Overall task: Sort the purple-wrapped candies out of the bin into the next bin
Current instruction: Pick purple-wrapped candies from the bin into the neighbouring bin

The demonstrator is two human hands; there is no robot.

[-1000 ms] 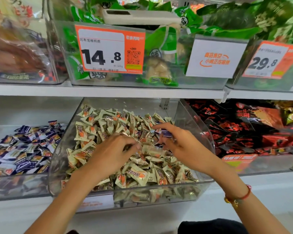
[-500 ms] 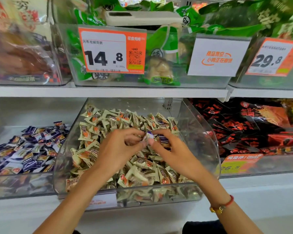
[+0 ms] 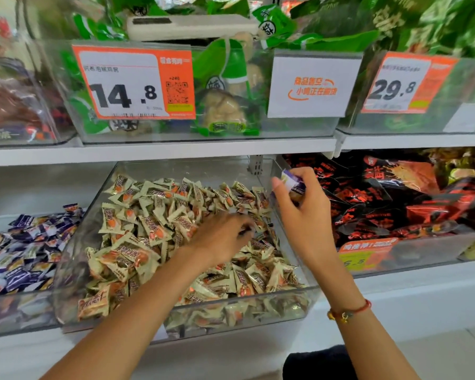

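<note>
A clear plastic bin [image 3: 74, 259] in the middle of the lower shelf is heaped with beige-wrapped candies [image 3: 154, 231]. To its left, another clear bin [image 3: 17, 319] holds purple-wrapped candies [image 3: 28, 248]. My right hand [image 3: 302, 215] is raised over the middle bin's right wall and grips purple-wrapped candies [image 3: 292, 182] in its fingers. My left hand [image 3: 222, 239] is down in the beige pile, blurred, its fingertips curled among the wrappers; what they hold cannot be made out.
A bin of red-and-black snack bags [image 3: 395, 204] stands to the right. The shelf above [image 3: 176, 152] carries bins of green packets with price cards [image 3: 135, 83] and overhangs the candy bins.
The two hands met over the pile, then parted. My right hand rose to the right with purple candies. My left hand went back down into the beige pile.
</note>
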